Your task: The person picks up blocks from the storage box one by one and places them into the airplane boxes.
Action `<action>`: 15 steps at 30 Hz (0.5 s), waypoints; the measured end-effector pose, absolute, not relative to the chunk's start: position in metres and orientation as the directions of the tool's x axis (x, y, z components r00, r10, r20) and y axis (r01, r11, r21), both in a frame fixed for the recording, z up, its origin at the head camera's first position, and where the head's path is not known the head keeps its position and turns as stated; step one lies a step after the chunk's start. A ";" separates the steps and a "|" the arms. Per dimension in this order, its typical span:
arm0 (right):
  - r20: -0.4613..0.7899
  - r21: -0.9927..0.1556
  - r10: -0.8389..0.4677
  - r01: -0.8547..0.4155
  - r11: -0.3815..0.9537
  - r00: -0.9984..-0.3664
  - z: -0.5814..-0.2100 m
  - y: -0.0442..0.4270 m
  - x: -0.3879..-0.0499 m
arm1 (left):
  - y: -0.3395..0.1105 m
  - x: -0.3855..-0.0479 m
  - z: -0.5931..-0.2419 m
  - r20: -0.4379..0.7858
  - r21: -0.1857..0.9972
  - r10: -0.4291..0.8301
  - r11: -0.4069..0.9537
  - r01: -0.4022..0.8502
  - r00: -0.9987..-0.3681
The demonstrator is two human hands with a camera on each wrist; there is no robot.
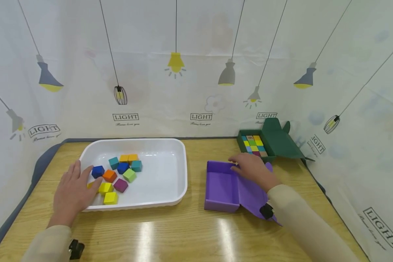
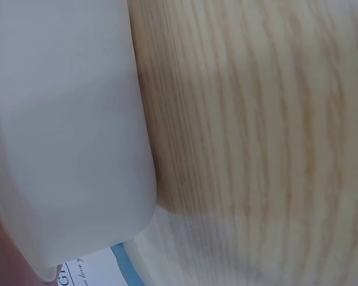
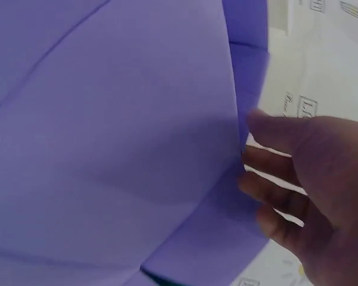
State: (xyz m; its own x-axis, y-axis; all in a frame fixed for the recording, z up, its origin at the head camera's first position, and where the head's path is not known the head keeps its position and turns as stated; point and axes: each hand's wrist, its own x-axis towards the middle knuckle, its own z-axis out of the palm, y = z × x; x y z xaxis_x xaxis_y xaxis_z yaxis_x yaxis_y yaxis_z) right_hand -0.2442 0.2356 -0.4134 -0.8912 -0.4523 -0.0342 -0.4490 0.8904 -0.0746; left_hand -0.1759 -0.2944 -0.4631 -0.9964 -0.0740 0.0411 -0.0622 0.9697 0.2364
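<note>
At the tray (image 1: 160, 174), the left hand (image 1: 72, 190) is spread wide; whether the right hand (image 1: 252, 168) grips the purple box (image 1: 221, 204) is unclear. Likely positioning it; next calls for picking blocks (image 1: 120, 185).

Left hand (image 1: 72, 189) out at eleven o'clock, back upward, fingers extended, thumb apart. Right hand (image 1: 253, 169) at one o'clock, fingers loosely bent toward ten. Both arms (image 1: 309, 223) stretched forward, beige-sleeved.

Cubes (image 1: 120, 185) in the tray (image 1: 160, 174), left of the near box (image 1: 222, 185); far box (image 1: 250, 132) behind.
</note>
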 end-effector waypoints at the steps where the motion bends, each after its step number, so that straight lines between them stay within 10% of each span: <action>1: -0.020 -0.045 -0.441 -0.440 0.897 -0.897 -0.415 0.232 -0.247 | -0.294 -0.176 -0.464 0.039 0.238 -0.074 0.969 -0.063 -0.996; 15: 0.059 0.065 -0.469 -0.466 0.882 -0.881 -0.420 0.179 -0.277 | -0.298 -0.177 -0.464 0.033 0.237 -0.073 0.970 -0.063 -0.997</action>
State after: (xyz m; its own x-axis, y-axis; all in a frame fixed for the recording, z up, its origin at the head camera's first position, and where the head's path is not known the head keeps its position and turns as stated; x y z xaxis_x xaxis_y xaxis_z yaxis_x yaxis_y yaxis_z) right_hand -0.2772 0.1791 -0.4202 -0.8810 -0.4694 0.0590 -0.4659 0.8825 0.0648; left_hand -0.1769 -0.2976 -0.4636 -0.9968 -0.0729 0.0331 -0.0631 0.9695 0.2368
